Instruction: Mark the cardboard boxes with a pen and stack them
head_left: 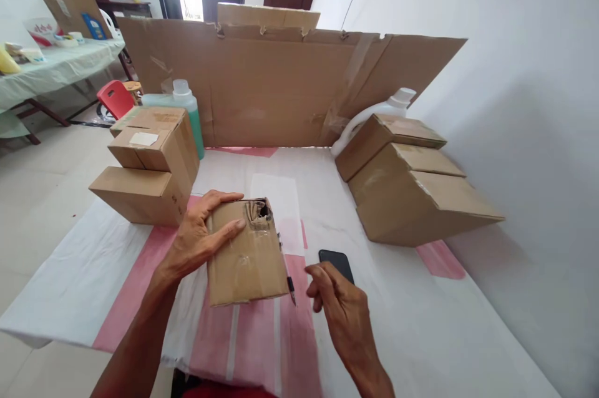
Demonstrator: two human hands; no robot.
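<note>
A small cardboard box (246, 264) stands on the table in front of me, with a torn, crumpled hole in its upper right corner. My left hand (203, 236) grips it from the left, thumb across the front face and fingers over the top edge. Along the box's right side sits a pen (291, 289), its tip sticking out toward me. Just right of the pen, my right hand (339, 301) hovers with its fingers curled in, and I see nothing in them. A black phone (337, 262) lies behind that hand, partly covered by it.
Stacked cardboard boxes stand at the left (145, 183) and right (412, 198). Behind them are a green liquid bottle (194, 117) and a white jug (374, 112). A tall cardboard panel (276, 86) closes off the back, and a wall (528, 117) bounds the right.
</note>
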